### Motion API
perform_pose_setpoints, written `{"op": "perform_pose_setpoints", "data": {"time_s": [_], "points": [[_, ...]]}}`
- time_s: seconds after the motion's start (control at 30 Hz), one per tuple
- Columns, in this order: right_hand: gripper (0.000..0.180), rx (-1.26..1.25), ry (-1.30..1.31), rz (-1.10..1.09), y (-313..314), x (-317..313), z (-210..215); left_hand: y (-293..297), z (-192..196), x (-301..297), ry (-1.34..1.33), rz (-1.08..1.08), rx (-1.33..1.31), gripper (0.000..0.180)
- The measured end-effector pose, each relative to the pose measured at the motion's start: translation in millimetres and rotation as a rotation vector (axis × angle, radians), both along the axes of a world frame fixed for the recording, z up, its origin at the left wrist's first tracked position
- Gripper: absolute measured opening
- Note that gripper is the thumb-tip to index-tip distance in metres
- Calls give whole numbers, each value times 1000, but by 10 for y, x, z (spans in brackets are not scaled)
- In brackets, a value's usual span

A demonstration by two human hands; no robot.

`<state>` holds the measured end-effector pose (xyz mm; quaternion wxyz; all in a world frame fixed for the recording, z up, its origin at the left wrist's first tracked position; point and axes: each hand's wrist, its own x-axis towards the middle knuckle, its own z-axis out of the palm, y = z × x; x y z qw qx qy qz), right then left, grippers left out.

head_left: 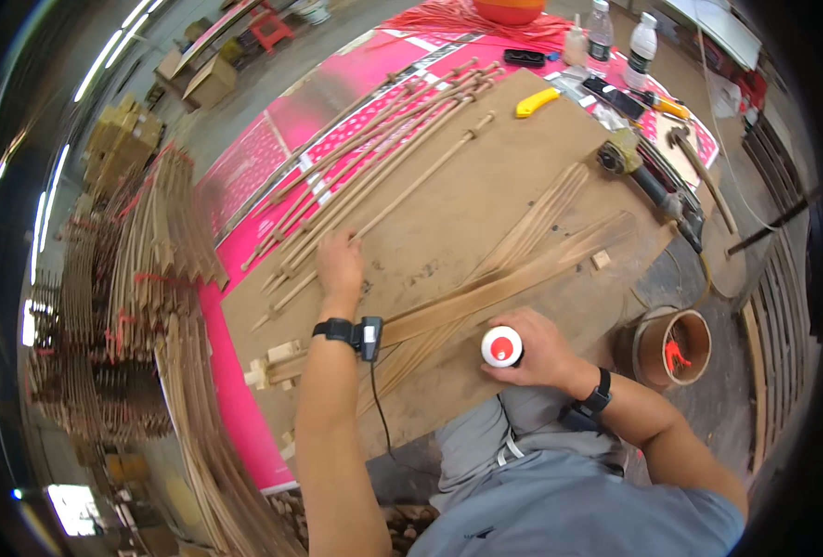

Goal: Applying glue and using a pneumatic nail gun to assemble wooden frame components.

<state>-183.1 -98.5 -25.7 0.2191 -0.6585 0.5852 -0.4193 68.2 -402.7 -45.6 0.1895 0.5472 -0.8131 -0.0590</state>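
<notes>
My left hand [339, 269] reaches over the left part of the board, its fingers closed around a thin wooden rod [421, 179] with a turned collar near its far end. My right hand [546, 351] is wrapped round a bottle [501, 347], seen from above as a white round top with a red centre. It is held over the board's near edge. Several similar wooden rods [374, 153] lie side by side beyond my left hand. Between my hands, a wide curved wooden slat [523, 278] crosses some thinner strips [546, 218].
At the far right lie an angle grinder [648, 176], a hammer [699, 172], a yellow utility knife [537, 102] and plastic bottles [641, 51]. A wooden bucket [648, 348] stands right of the board. Bundled wooden strips [174, 223] are stacked at left. A cable hangs from my left wrist.
</notes>
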Motion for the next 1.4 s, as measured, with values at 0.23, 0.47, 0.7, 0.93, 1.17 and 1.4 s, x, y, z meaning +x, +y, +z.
{"op": "perform_pose_setpoints", "data": {"time_s": [0.23,0.47,0.7,0.93,1.17,1.4], "points": [[58,-105,-18,0,-18,34,-133,381,300,87,-127,-52,-304,20],[54,-95,-49,7,31,51,-141,1676,823,119,81,-15,-153,26],[55,-135,-42,-6,-8,65,-136,2262,258,248,92,2,-75,18],[53,-170,-51,-6,43,56,-168,2319,-28,159,143,-75,-245,15],[54,-158,-60,24,26,65,-141,2335,-68,119,143,-119,-324,14],[55,-155,-6,-17,10,73,-197,2283,-57,-82,161,-112,-366,14]]}}
